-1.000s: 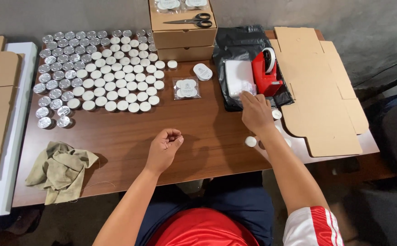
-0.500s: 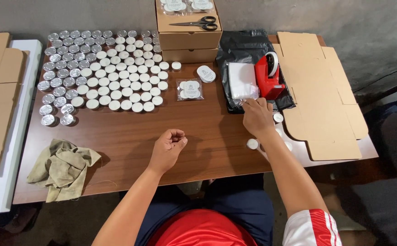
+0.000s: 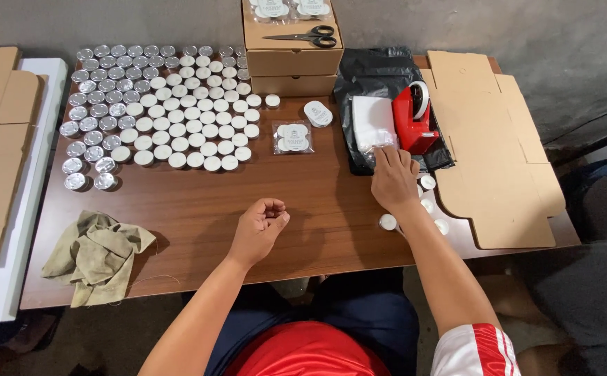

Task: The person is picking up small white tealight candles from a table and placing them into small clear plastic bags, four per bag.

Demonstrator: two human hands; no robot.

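My right hand [image 3: 394,179] reaches over the table, its fingertips on the near edge of a pile of clear white bags [image 3: 373,124] that lies on a black plastic bag [image 3: 373,69]. Whether the fingers pinch a bag is not visible. A red tape dispenser [image 3: 415,118] stands just right of the pile. Three loose white tealights [image 3: 387,221] lie around my right wrist. My left hand [image 3: 263,226] rests on the brown table [image 3: 303,188] with its fingers curled into a loose fist, and nothing shows in it.
Several rows of tealights [image 3: 164,104] fill the table's far left. A clear packet of tealights [image 3: 293,137] lies mid-table. Stacked cardboard boxes [image 3: 293,63] carry scissors [image 3: 305,36]. Flat cardboard [image 3: 498,139] lies on the right and a crumpled cloth [image 3: 98,254] at the near left.
My right hand has slid a little right along the near edge of the bag pile. My left fist has hardly moved. The view has shifted slightly.
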